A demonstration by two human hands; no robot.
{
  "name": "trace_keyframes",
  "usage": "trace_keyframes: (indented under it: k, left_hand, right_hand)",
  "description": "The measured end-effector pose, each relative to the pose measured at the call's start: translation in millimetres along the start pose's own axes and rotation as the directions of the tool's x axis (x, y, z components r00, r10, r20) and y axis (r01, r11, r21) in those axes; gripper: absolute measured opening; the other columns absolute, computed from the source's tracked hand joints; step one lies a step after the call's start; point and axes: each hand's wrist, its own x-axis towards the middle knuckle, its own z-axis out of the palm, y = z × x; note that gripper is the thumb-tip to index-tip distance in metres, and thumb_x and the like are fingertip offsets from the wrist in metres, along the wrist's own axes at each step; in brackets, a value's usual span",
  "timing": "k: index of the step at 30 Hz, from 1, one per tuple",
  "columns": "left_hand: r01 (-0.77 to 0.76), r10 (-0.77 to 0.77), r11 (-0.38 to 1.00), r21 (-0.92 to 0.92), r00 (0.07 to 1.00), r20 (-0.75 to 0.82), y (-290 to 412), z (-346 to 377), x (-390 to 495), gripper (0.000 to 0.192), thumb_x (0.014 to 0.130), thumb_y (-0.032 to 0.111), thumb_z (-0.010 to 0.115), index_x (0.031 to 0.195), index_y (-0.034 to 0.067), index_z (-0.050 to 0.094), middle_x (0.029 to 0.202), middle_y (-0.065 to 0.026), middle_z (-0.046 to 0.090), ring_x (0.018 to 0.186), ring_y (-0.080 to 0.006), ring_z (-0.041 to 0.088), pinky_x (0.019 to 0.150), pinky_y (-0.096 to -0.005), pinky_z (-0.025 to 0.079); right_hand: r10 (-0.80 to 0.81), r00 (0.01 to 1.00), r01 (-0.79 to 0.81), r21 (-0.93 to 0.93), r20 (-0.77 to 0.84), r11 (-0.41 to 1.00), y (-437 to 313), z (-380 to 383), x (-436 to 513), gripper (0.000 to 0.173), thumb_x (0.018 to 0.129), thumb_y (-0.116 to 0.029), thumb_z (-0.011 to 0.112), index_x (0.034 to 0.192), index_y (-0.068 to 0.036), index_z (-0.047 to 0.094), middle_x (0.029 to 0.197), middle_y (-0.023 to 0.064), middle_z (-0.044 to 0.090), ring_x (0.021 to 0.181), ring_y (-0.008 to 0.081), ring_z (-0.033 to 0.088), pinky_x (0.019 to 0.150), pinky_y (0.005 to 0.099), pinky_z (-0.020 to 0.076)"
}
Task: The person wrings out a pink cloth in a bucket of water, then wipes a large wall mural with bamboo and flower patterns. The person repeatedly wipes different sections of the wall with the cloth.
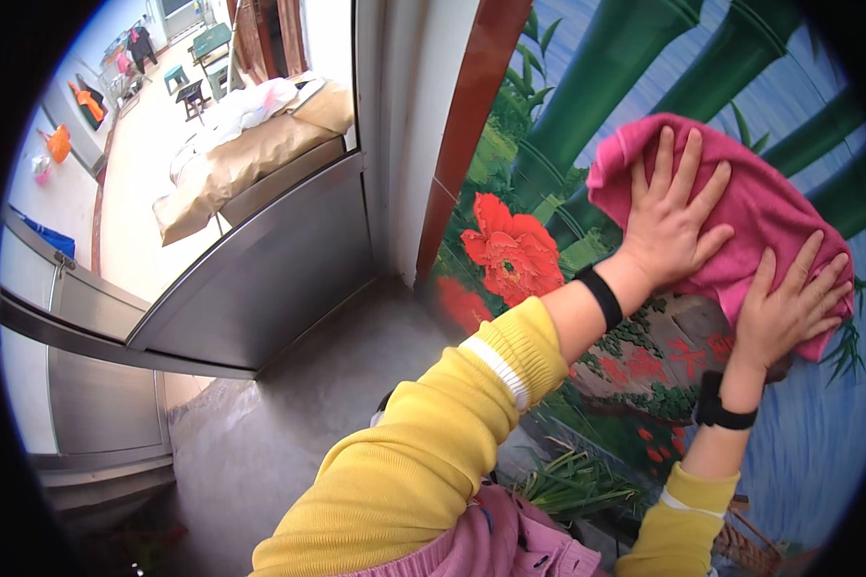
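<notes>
A pink cloth [758, 202], probably a towel, lies spread and creased against a painted wall mural [592, 86]. My left hand [667, 216] presses flat on its upper left part, fingers spread and pointing up. Lower and to the right, my right hand [786, 310] pins the cloth's lower end with its palm and spread fingers. Beneath the cloth, part of the mural's bamboo and a painted rock [642, 360] bearing red writing are hidden. A large red painted flower [512, 249] shows left of my left forearm. Each wrist wears a black band.
Left of the mural stands a metal-framed door [281, 267] with a glass upper part. Through it appear a brown covered surface [274, 151], stools [191, 94] and a green table [211, 42]. Green leafy stalks [577, 483] lie low by the wall, above the concrete floor [260, 461].
</notes>
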Motion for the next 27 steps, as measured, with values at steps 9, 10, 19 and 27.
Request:
trace_keyframes:
  k: [9,10,19,27]
  left_hand:
    - [0.361,-0.354,0.922,0.141,0.933,-0.072,-174,-17,-80,0.087,0.087,0.037,0.063,0.160,0.006,0.027,0.169,-0.0288,0.006,0.155,-0.0535,0.001,0.120,-0.0692,0.007]
    - [0.423,-0.417,0.892,0.161,0.906,-0.067,-192,-19,-93,0.086,0.089,0.033,0.061,0.160,0.003,0.024,0.170,-0.0280,0.003,0.155,-0.0524,0.000,0.121,-0.0673,0.007]
    - [0.786,-0.774,0.618,-0.002,0.609,-0.174,-304,-6,-216,0.080,0.103,0.035,0.048,0.163,0.002,0.008,0.171,-0.0237,0.000,0.156,-0.0477,0.005,0.125,-0.0579,0.013]
    - [0.708,-0.919,0.392,0.587,0.275,0.283,-312,24,-365,0.085,0.108,0.047,0.034,0.160,-0.003,-0.011,0.168,-0.0299,-0.007,0.157,-0.0420,0.005,0.128,-0.0396,0.016]
  right_hand:
    - [-0.309,0.890,0.216,0.287,0.336,0.933,-198,51,-39,0.067,0.095,-0.052,0.060,0.157,-0.035,0.042,0.169,0.0044,0.030,0.156,0.0371,0.023,0.119,0.0667,0.0122]
    - [-0.361,0.868,0.246,0.336,0.341,0.909,-219,56,-42,0.067,0.094,-0.051,0.062,0.157,-0.036,0.043,0.169,0.0027,0.029,0.157,0.0362,0.021,0.120,0.0654,0.0090]
    - [-0.674,0.661,0.359,0.650,0.330,0.670,-355,98,-100,0.066,0.096,-0.032,0.057,0.158,-0.021,0.041,0.169,0.0041,0.029,0.159,0.0304,0.016,0.125,0.0575,0.0092]
    - [-0.879,0.366,0.570,0.672,0.307,0.472,-370,99,-186,0.072,0.096,-0.028,0.053,0.160,-0.004,0.030,0.170,0.0107,0.022,0.159,0.0290,0.014,0.128,0.0529,0.0098]
